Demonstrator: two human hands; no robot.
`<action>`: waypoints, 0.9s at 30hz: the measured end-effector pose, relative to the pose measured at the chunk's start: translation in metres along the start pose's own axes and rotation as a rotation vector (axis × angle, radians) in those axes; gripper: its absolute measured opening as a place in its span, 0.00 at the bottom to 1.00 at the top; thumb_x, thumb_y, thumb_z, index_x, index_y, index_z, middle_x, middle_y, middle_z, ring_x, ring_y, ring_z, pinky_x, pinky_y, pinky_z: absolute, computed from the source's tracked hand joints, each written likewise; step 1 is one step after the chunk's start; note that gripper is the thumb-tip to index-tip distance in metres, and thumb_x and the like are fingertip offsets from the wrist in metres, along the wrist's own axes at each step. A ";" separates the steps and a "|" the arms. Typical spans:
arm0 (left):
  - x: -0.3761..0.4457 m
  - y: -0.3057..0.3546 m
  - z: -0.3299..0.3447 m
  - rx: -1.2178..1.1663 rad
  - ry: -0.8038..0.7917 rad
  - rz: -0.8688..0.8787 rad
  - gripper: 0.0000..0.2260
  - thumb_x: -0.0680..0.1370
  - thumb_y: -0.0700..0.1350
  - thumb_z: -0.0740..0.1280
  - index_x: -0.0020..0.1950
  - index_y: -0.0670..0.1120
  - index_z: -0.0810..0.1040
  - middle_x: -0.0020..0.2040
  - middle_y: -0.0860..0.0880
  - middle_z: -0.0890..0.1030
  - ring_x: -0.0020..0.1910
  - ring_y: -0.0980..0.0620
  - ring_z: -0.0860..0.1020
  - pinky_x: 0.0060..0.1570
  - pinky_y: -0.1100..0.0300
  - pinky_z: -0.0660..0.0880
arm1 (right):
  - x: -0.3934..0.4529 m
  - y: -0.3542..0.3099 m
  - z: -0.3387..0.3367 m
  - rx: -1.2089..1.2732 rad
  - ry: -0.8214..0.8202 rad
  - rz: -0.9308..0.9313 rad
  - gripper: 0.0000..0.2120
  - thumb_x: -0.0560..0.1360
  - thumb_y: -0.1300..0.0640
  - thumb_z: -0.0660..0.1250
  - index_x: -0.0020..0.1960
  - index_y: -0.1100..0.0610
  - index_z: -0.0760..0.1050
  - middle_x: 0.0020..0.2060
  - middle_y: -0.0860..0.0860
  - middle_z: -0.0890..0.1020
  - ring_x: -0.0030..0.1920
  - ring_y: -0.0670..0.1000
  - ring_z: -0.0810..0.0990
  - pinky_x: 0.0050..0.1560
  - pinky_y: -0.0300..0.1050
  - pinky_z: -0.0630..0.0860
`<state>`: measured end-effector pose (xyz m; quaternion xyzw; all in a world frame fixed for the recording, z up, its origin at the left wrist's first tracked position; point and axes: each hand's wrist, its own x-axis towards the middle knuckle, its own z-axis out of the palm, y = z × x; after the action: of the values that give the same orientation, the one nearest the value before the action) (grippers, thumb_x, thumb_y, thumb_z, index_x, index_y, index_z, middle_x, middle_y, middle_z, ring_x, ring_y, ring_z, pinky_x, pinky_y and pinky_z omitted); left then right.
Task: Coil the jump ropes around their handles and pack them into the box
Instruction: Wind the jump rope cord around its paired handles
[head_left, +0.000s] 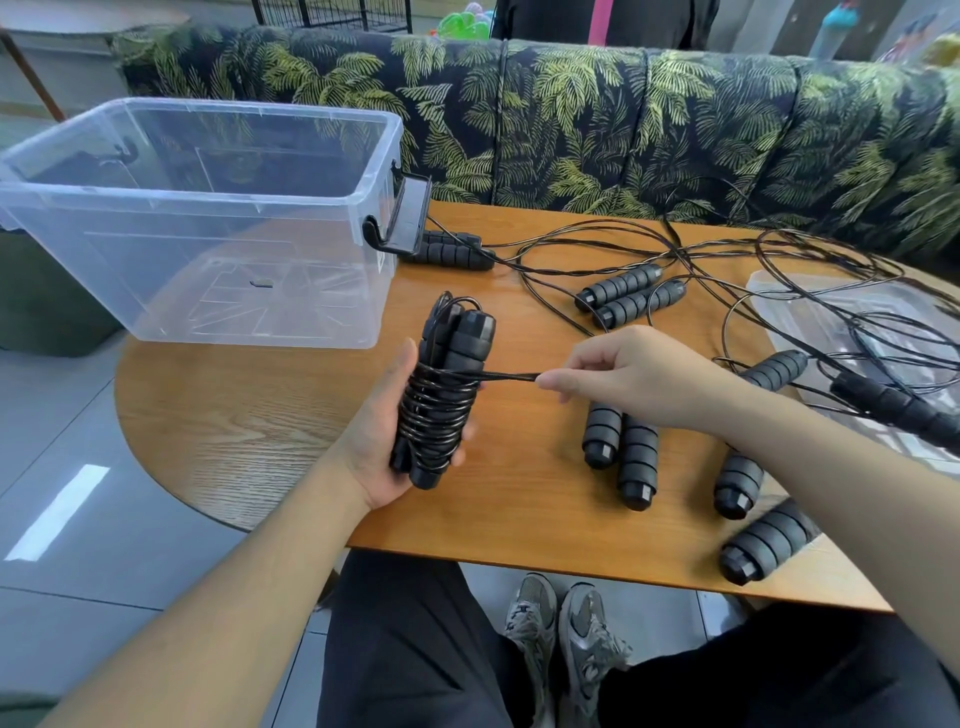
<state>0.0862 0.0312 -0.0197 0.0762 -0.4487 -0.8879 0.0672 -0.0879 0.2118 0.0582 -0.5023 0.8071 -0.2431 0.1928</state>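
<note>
Head view — left hand (387, 441) clasps coiled handles (441, 400); right hand (618, 371) pinches rope end (511, 378) taut.

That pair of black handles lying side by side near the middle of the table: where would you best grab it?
Take the handle pair across both ribbed foam middles, coming from above. They lie flat and parallel, touching, so one grip spans both; their cords trail off the far ends toward the sofa, leaving the middles free.

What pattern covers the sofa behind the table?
Green palm leaves on a dark ground cover the sofa, seen in the head view.
</note>
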 end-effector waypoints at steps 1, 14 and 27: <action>0.000 -0.001 -0.002 -0.003 -0.008 -0.001 0.25 0.80 0.63 0.57 0.57 0.46 0.84 0.49 0.45 0.81 0.36 0.49 0.78 0.28 0.58 0.77 | 0.000 0.002 -0.002 0.001 -0.024 0.010 0.18 0.75 0.34 0.64 0.41 0.47 0.82 0.22 0.46 0.67 0.24 0.46 0.64 0.28 0.39 0.63; 0.000 -0.003 -0.006 -0.029 -0.247 -0.143 0.24 0.78 0.61 0.68 0.64 0.45 0.80 0.53 0.43 0.82 0.35 0.48 0.80 0.28 0.57 0.79 | 0.017 0.014 -0.010 0.018 -0.002 0.185 0.24 0.67 0.29 0.71 0.37 0.51 0.81 0.28 0.49 0.71 0.30 0.48 0.69 0.34 0.44 0.67; 0.013 0.020 0.019 0.502 -0.290 -0.308 0.33 0.71 0.56 0.78 0.63 0.38 0.66 0.52 0.35 0.82 0.44 0.36 0.84 0.43 0.47 0.83 | 0.025 -0.005 -0.022 0.057 0.018 0.044 0.05 0.71 0.43 0.76 0.42 0.44 0.86 0.37 0.41 0.85 0.41 0.42 0.80 0.45 0.39 0.75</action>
<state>0.0707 0.0314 0.0067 0.0299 -0.6415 -0.7510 -0.1533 -0.1068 0.1915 0.0769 -0.4764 0.8124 -0.2662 0.2054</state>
